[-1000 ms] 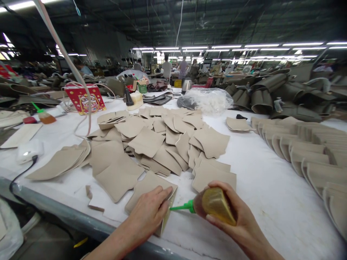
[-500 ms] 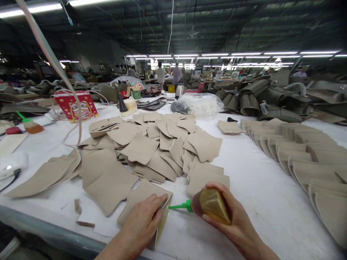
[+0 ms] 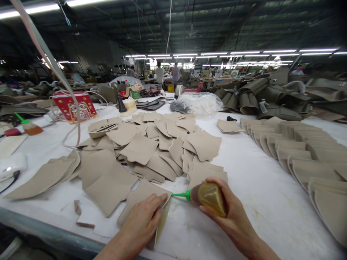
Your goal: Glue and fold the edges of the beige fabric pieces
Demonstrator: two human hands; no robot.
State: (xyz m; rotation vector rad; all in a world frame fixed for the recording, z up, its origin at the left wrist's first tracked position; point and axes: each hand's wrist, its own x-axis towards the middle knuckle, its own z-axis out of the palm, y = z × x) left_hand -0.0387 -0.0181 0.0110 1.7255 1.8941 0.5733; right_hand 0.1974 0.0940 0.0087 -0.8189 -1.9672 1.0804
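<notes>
My left hand (image 3: pixel 143 220) holds a beige leather-like piece (image 3: pixel 139 193) down on the table near the front edge. Its index finger lies along the piece's edge and the thumb rests by a folded flap. A shiny yellowish strip (image 3: pixel 164 220) shows along that flap. In my right hand (image 3: pixel 230 213) is a squeeze glue bottle (image 3: pixel 210 198) with amber liquid and a green nozzle, tipped on its side. The nozzle's tip meets the piece's upper right corner, close to my left index finger. A loose pile of similar pieces (image 3: pixel 141 148) lies just beyond.
Overlapping rows of beige pieces (image 3: pixel 295 166) cover the right side. A second amber bottle (image 3: pixel 31 127), a red box (image 3: pixel 74 106) and a hanging cable (image 3: pixel 61 76) are at left. Farther back are a clear plastic bag (image 3: pixel 202 103) and dark panels (image 3: pixel 249 99).
The bottle in my right hand has shifted up and away, its nozzle tip moving along the flap's edge to the upper corner. My left hand stays in place on the piece.
</notes>
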